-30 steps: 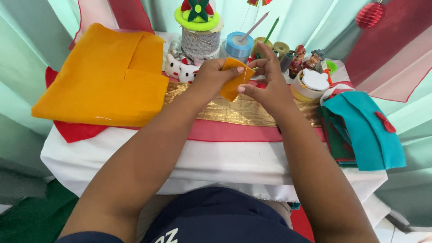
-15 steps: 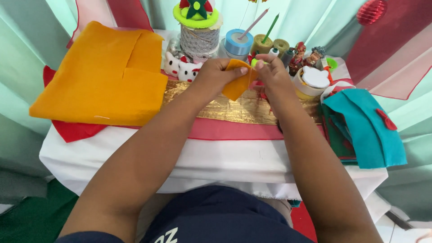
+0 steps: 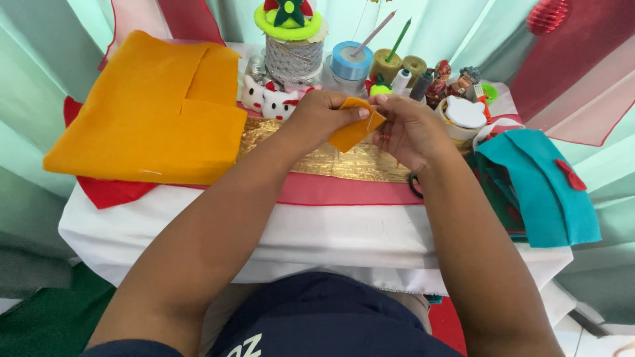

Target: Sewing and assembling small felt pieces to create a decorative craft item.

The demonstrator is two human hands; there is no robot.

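- Step in hand, as I judge it: hand work on a small felt piece (image 3: 354,131), held up between both hands above the gold cloth (image 3: 331,160). It looks like sewing or pinching an edge; no needle or thread is clear enough for me to confirm.
- Left hand (image 3: 324,116): closed on the felt piece, thumb pressed on its upper left face, fingers curled behind.
- Right hand (image 3: 410,129): closed on the piece's right edge, fingertips pinched at its top corner.
- Felt piece: orange, flat, roughly diamond-shaped as held, lower point hanging toward the gold cloth, apart from it. Soft, limp material; it will bend wherever it is not pinched.
- Next move, my judgement: keep the left pinch steady and let the right fingers work along the edge; a loose grip would let the piece fold.
- Left of the gold cloth: a folded orange felt stack (image 3: 152,116) on red felt (image 3: 106,192).
- Right of the gold cloth: teal felt (image 3: 542,185), and a round white-lidded tub (image 3: 465,114).
- Behind the gold cloth: blue ribbon spool (image 3: 351,63), lace spool (image 3: 289,59), two white cat figures (image 3: 268,99).
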